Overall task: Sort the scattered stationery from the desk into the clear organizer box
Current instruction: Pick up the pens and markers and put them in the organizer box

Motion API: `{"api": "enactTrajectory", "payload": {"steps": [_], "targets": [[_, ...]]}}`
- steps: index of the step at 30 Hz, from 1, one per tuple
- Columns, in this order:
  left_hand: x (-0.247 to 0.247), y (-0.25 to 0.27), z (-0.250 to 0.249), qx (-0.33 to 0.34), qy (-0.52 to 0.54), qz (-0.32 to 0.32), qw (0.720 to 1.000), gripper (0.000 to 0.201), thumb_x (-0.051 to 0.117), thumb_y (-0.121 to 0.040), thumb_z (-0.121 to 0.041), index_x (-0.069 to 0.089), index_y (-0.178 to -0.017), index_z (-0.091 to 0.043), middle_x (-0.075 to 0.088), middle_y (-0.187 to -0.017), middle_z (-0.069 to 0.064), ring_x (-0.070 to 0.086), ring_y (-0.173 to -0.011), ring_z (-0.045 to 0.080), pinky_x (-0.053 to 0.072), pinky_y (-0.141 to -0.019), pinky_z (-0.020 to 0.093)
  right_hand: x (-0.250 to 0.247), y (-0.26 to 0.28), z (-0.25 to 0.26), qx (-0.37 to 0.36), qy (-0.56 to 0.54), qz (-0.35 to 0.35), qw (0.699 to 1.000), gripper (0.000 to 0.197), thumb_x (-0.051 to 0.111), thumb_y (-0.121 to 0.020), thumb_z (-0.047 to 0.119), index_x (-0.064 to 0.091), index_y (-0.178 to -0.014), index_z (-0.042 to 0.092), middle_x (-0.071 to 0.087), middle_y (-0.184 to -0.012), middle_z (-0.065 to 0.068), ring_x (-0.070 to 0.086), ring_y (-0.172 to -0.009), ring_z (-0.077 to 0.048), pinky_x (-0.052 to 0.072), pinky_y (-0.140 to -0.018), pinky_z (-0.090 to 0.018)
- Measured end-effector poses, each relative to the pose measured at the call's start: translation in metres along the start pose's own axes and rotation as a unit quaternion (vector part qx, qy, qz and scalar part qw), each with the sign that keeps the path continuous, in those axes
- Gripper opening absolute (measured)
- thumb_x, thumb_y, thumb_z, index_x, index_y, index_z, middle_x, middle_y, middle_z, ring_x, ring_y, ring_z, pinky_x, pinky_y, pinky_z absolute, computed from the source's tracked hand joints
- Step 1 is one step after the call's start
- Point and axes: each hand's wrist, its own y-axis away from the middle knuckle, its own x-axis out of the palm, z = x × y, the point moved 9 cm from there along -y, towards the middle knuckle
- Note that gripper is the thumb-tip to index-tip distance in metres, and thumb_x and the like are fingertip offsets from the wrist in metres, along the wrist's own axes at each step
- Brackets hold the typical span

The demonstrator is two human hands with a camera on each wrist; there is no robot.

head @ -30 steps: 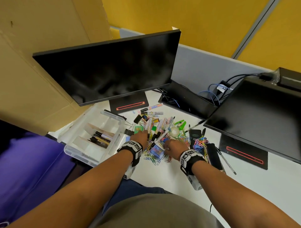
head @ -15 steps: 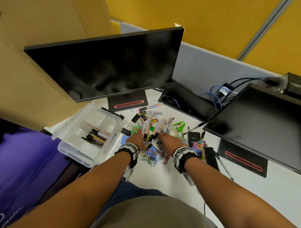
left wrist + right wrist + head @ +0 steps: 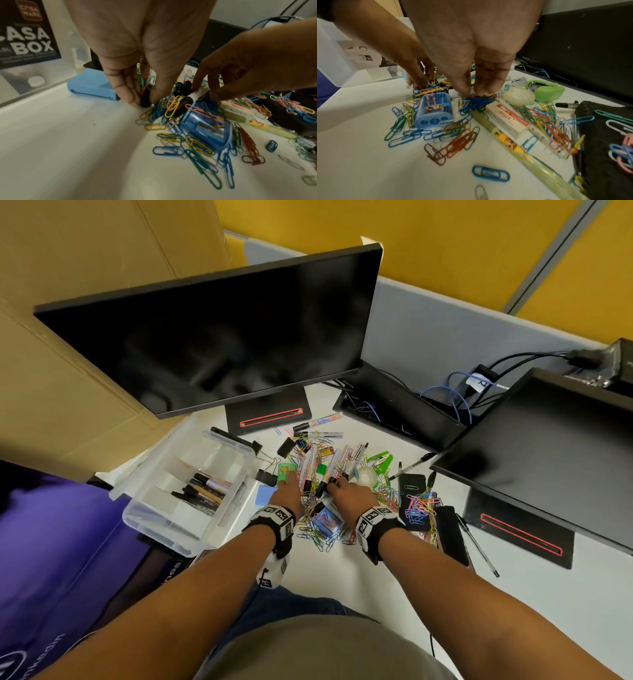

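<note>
On the white desk (image 3: 359, 583), seen from the head camera, both hands reach into a heap of coloured paper clips (image 3: 318, 537), markers and other stationery lying in front of the left monitor's stand (image 3: 269, 415). The left hand (image 3: 287, 491) sits at the heap's left edge, just below a green sharpener (image 3: 285, 470); the right hand (image 3: 349, 491) lies beside it, fingertips at the dark end of a white marker (image 3: 334, 467). The clear organizer box (image 3: 164, 518) stands to the left of the pile at the desk edge, with several dark pens (image 3: 202, 491) in one compartment.

From the left wrist, the left hand (image 3: 137, 51) points its fingers (image 3: 126, 93) down, and thumb and fingers pinch a dark marker cap (image 3: 145, 98) where it touches the desk. A blue block (image 3: 91, 86) lies just behind the fingers, and the box's labelled wall (image 3: 34, 75) rises at the left. The right hand (image 3: 248, 65) enters from the right, its fingertips curled around a white marker with a black cap (image 3: 187, 101), just above a blue sharpener (image 3: 204, 125).

From the right wrist, the right hand (image 3: 474, 54) has fingers (image 3: 491, 82) bunched downward, pinching that white marker's barrel (image 3: 453, 94) amid a knot of blue clips (image 3: 476, 102). Near it lie a tape roll (image 3: 518, 96), a green stapler (image 3: 546, 92), an eraser (image 3: 506, 120) and a yellow pen (image 3: 522, 152). The left hand (image 3: 412, 65) works at the far left of the pile.
</note>
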Motion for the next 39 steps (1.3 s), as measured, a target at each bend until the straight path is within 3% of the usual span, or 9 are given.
{"api": "enactTrajectory", "payload": {"steps": [4,7,9,13,17,22,29,34,39], "targets": [[-0.001,0.002,0.002,0.001,0.007,-0.017,1.000,0.083,0.069,-0.084,-0.010,0.014,-0.147,-0.012,0.053,-0.127,0.022,0.059,-0.109,0.037,0.050,-0.091,0.042,0.003,0.003,-0.009,0.024,0.005,-0.002,1.000,0.058,0.066,-0.083,0.000,0.042,-0.136,0.008,0.048,-0.126,-0.017,0.059,-0.104,-0.035,0.050,-0.071,-0.041],[-0.007,0.004,0.002,0.007,0.017,-0.040,0.999,0.076,0.069,-0.083,-0.018,0.021,-0.142,-0.010,0.061,-0.111,0.018,0.063,-0.097,0.035,0.054,-0.083,0.045,0.004,0.004,-0.016,0.039,0.003,-0.005,0.999,0.049,0.062,-0.086,0.001,0.045,-0.132,0.006,0.048,-0.125,-0.017,0.056,-0.109,-0.035,0.051,-0.076,-0.042],[-0.013,0.007,-0.002,0.021,0.017,-0.044,0.999,0.068,0.067,-0.084,-0.021,0.027,-0.137,-0.008,0.057,-0.112,0.020,0.060,-0.097,0.037,0.053,-0.082,0.046,0.006,0.003,-0.021,0.047,0.002,-0.010,0.999,0.042,0.059,-0.088,0.003,0.046,-0.129,0.006,0.049,-0.124,-0.016,0.055,-0.109,-0.035,0.052,-0.077,-0.043],[-0.032,0.015,-0.012,0.056,0.035,-0.089,0.994,0.047,0.064,-0.085,-0.012,0.037,-0.123,-0.010,0.046,-0.118,0.018,0.058,-0.097,0.036,0.053,-0.084,0.046,0.002,0.006,-0.030,0.051,-0.006,-0.029,0.998,0.044,0.064,-0.085,0.006,0.050,-0.126,0.009,0.050,-0.123,-0.015,0.054,-0.109,-0.033,0.049,-0.082,-0.040],[-0.050,0.023,-0.018,0.098,0.044,-0.144,0.984,0.047,0.065,-0.081,-0.004,0.039,-0.120,-0.012,0.050,-0.111,0.015,0.056,-0.095,0.031,0.052,-0.082,0.041,-0.001,0.009,-0.041,0.060,-0.016,-0.056,0.997,0.042,0.069,-0.083,0.014,0.054,-0.123,0.011,0.051,-0.118,-0.012,0.053,-0.107,-0.031,0.046,-0.086,-0.038],[-0.072,0.029,-0.017,0.115,0.068,-0.210,0.969,0.045,0.064,-0.083,-0.008,0.042,-0.122,-0.012,0.055,-0.106,0.014,0.054,-0.095,0.029,0.051,-0.083,0.042,0.002,0.017,-0.051,0.085,-0.038,-0.065,0.994,0.047,0.073,-0.083,0.031,0.056,-0.124,0.015,0.055,-0.115,-0.011,0.056,-0.104,-0.030,0.047,-0.087,-0.037],[-0.106,0.035,-0.024,0.133,0.096,-0.269,0.949,0.036,0.062,-0.084,-0.011,0.045,-0.116,-0.016,0.062,-0.097,0.011,0.057,-0.089,0.029,0.053,-0.077,0.045,-0.003,0.025,-0.053,0.113,-0.032,-0.071,0.991,0.036,0.057,-0.092,0.021,0.054,-0.127,0.012,0.056,-0.119,-0.012,0.057,-0.108,-0.032,0.047,-0.088,-0.039],[-0.128,0.043,-0.030,0.156,0.135,-0.311,0.928,0.029,0.055,-0.089,-0.009,0.046,-0.114,-0.020,0.060,-0.086,0.003,0.056,-0.079,0.024,0.054,-0.072,0.043,-0.006,0.025,-0.053,0.116,-0.046,-0.073,0.990,0.033,0.056,-0.093,0.024,0.053,-0.124,0.013,0.058,-0.118,-0.012,0.058,-0.107,-0.032,0.045,-0.087,-0.037],[-0.131,0.043,-0.043,0.184,0.170,-0.283,0.926,0.016,0.047,-0.098,-0.016,0.048,-0.114,-0.020,0.056,-0.105,0.006,0.055,-0.084,0.023,0.050,-0.074,0.036,-0.006,0.027,-0.053,0.129,-0.084,-0.064,0.986,0.034,0.056,-0.094,0.027,0.050,-0.122,0.010,0.058,-0.118,-0.013,0.060,-0.104,-0.033,0.047,-0.080,-0.036]]}}
